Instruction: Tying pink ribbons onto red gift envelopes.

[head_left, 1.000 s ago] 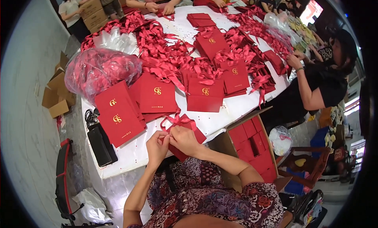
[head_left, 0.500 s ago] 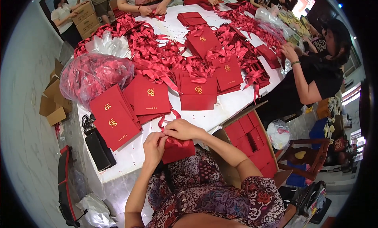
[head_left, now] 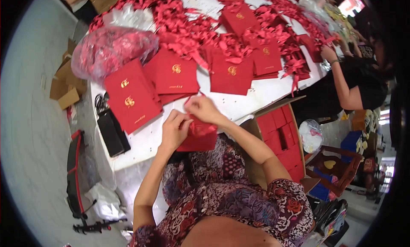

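My left hand [head_left: 174,129] and my right hand [head_left: 203,109] are together at the near edge of the white table [head_left: 256,97]. Between them they hold a small red box [head_left: 198,140] with a red ribbon [head_left: 200,127] across its top. The fingers of both hands pinch the ribbon above the box. The box sits partly over my lap, just off the table edge. Flat red boxes with gold emblems [head_left: 132,95] lie on the table just beyond my hands.
Heaps of red ribbon bows [head_left: 188,29] and a clear bag of bows [head_left: 109,48] cover the far table. A carton of red boxes [head_left: 282,136] stands at my right. Another person in black [head_left: 354,84] works at the right edge. A black case [head_left: 112,131] lies at the left.
The view has shifted closer to the table. My hands have drawn the red box toward my lap, and they stay on its ribbon.
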A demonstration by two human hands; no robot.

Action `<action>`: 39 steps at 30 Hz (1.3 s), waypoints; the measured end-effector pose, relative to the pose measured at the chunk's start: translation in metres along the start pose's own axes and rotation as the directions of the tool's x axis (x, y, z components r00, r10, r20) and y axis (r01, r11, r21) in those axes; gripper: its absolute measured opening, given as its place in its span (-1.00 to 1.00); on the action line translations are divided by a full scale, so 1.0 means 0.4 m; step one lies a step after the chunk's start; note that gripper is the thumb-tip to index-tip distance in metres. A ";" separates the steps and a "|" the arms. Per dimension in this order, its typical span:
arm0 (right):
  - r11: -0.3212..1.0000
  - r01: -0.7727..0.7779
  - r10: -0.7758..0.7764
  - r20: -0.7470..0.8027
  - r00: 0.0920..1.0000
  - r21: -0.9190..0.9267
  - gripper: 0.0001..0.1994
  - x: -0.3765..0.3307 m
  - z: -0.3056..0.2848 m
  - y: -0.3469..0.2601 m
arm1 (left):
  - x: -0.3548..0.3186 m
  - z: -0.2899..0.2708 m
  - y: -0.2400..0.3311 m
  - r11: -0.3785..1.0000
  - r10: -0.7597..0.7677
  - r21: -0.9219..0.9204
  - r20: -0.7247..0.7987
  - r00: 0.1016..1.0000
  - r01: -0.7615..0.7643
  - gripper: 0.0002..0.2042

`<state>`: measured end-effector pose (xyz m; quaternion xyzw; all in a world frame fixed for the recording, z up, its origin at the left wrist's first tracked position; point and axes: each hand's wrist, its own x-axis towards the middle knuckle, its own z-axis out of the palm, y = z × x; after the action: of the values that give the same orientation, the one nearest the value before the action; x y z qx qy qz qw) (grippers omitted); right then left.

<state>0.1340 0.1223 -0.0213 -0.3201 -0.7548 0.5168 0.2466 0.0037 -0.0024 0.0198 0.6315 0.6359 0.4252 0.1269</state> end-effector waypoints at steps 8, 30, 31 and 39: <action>0.984 -0.054 0.084 -0.170 0.982 0.173 -0.74 -0.029 -0.114 -0.018 | -0.005 0.006 -0.056 0.974 -0.226 -0.004 0.056 0.972 0.227 -0.82; 0.874 0.005 -0.051 -0.082 0.995 -0.486 -0.76 -0.039 -0.080 -0.013 | 0.070 0.101 -0.075 0.966 -0.193 0.177 -0.002 0.981 0.190 -0.88; 0.870 0.015 -0.056 -0.070 0.996 -0.492 -0.76 -0.038 -0.077 -0.013 | 0.068 0.099 -0.078 0.965 -0.195 0.179 -0.003 0.981 0.192 -0.88; 0.965 -0.134 0.167 -0.133 0.977 0.227 -0.83 -0.057 -0.046 0.024 | 0.070 0.104 -0.041 0.977 -0.201 -0.096 -0.107 0.974 0.191 -0.90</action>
<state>0.1645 0.1194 -0.0249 -0.3861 -0.6465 0.5876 0.2961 0.0165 0.0417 -0.0062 0.5337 0.6828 0.4734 0.1578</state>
